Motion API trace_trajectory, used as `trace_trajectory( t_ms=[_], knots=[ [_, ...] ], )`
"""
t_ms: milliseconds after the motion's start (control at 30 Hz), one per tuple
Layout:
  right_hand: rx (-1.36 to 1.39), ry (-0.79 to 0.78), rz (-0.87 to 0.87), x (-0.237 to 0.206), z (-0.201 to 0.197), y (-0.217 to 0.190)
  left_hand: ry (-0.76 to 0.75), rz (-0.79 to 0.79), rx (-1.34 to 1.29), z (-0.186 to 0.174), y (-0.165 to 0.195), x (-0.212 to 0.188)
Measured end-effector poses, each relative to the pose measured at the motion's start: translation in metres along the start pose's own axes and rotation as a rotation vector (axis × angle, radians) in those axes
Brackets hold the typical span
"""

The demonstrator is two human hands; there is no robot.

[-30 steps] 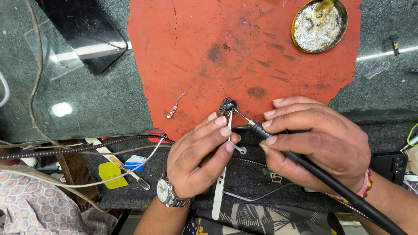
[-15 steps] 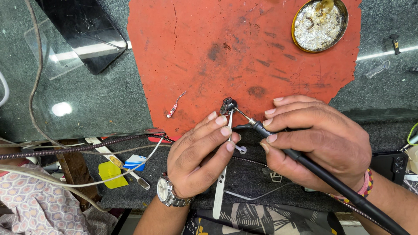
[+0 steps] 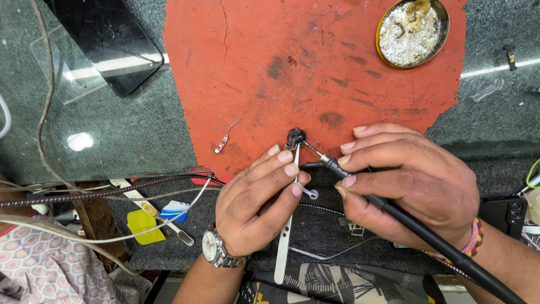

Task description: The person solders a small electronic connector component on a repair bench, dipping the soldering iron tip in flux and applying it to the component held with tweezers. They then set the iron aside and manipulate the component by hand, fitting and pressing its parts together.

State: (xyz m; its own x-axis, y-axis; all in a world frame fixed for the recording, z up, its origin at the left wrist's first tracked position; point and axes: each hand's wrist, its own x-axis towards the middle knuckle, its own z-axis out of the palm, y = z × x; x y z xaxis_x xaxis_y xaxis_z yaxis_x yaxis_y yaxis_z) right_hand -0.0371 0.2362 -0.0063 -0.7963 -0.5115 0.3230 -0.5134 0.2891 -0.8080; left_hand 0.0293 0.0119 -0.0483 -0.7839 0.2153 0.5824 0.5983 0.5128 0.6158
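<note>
Item 1. Dark speckled worktop (image 3: 129, 129), partly glazed and reflecting a lamp; we cannot tell anything more of the room.

Item 2. Torn red mat (image 3: 292, 62), scorched in patches, laid across the worktop's middle.

Item 3. Black slab-like device (image 3: 109, 42) on a clear stand, upper left.

Item 4. Our right hand (image 3: 410, 186), fingers curled together round a black soldering iron (image 3: 405, 217), held like a pen, its cable trailing to the lower right corner.

Item 5. Our left hand (image 3: 256, 200), wristwatch on, thumb and fingers pinching pale tweezers (image 3: 288, 225) shut.

Item 6. Round brass tin (image 3: 412, 32) of grey-white residue, upper right.

Item 7. Braided dark cable (image 3: 101, 192) and pale wires, left edge; yellow and blue picks (image 3: 143, 225) beneath.

Item 8. Small black component (image 3: 295, 137), gripped at the tweezer tips on the mat's lower edge, between the two hands; the iron's tip touches or sits just beside it.

Item 9. Tiny red-and-white wired part (image 3: 223, 142), loose on the mat, left of the component.

We judge the step in hand to be soldering at the component. The next move calls for a steady tweezer grip and a brief, precise touch of the tip.
</note>
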Motion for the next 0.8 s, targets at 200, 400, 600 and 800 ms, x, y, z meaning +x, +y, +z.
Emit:
trace_trajectory(
  t_ms=[200,400,600,800],
  knots=[
    [-0.008,0.001,0.0,-0.0001,0.0,0.0002,0.002,0.004,-0.008,0.0004,-0.001,0.0001],
    [-0.018,-0.001,-0.004,0.0008,-0.0003,0.0005,-0.005,0.008,-0.01,-0.0009,-0.0015,0.0005],
    [-0.02,0.006,0.002,0.001,0.0008,0.0002,-0.005,0.012,-0.007,-0.0013,-0.0016,0.0006],
    [-0.026,-0.001,-0.009,0.0015,0.0001,0.0005,0.0,0.013,-0.001,-0.0011,-0.0009,0.0002]
  ],
)
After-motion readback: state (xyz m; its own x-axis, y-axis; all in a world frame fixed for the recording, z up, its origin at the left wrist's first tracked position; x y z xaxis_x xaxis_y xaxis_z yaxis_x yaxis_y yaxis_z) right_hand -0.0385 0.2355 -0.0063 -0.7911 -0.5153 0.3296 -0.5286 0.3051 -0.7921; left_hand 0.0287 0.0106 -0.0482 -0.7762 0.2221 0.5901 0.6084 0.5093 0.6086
